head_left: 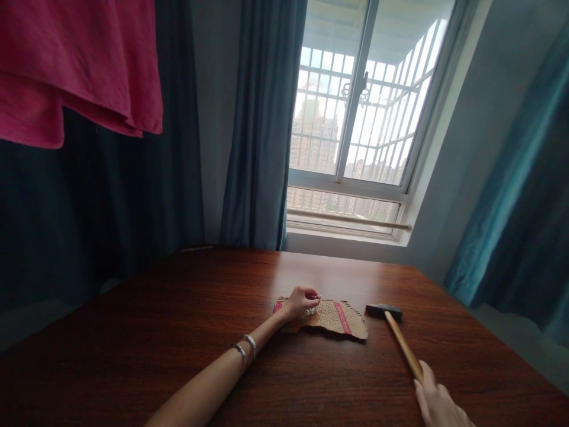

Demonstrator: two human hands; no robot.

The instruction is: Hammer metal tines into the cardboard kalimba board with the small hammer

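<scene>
A torn piece of cardboard (pixel 326 315), dotted with many small holes and crossed by pink-red strips, lies on the wooden table (pixel 178 356). Over its left part is my left hand (pixel 303 299), fingers pinched together; a small thing at the fingertips is too tiny to name. Two bracelets (pixel 246 349) circle that wrist. To the right, a hammer (pixel 402 344) with a dark head and wooden handle points away from me. My right hand (pixel 438 398) is closed around the lower end of its handle, and the head is beside the cardboard, apart from it.
Behind the table stands a barred window (pixel 355 118) with a rail along its sill. Blue curtains (pixel 262 130) hang on both sides. A pink cloth (pixel 89 65) hangs at upper left. The table's right edge (pixel 489 332) runs beyond the hammer.
</scene>
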